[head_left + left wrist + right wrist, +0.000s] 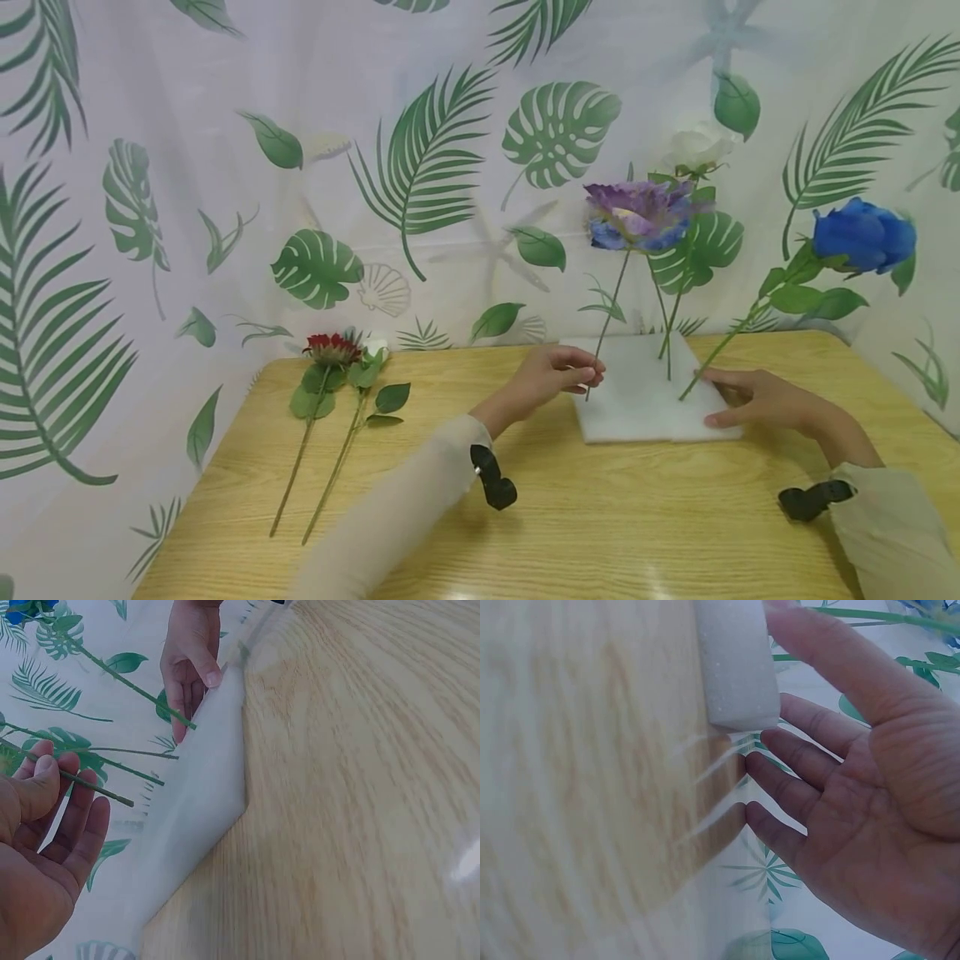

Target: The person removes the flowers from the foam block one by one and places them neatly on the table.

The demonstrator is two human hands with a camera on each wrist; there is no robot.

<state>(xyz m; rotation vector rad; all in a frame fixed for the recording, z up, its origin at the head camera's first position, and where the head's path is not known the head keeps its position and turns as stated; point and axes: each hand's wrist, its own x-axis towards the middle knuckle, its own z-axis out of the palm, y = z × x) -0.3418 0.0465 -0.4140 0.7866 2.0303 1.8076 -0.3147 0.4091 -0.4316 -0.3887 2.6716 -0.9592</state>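
My left hand (558, 377) pinches the thin stem of a purple-and-blue flower (637, 212) between thumb and fingers. In the left wrist view, the lower end of that stem (112, 797) is bare and close over the white foam board (202, 780). My right hand (772, 404) is at the board's right edge, its thumb resting on top and its fingers spread alongside; the right wrist view shows them near the foam corner (742, 697). A blue rose (862, 236) leans right from the board. A white rose (697, 150) stands behind the purple-and-blue bloom.
To the left on the wooden table (600, 517) lie a red flower (332, 350) and a white flower (375, 346), stems toward the near side. A white curtain (450, 292) with green leaf prints hangs behind the table's back edge.
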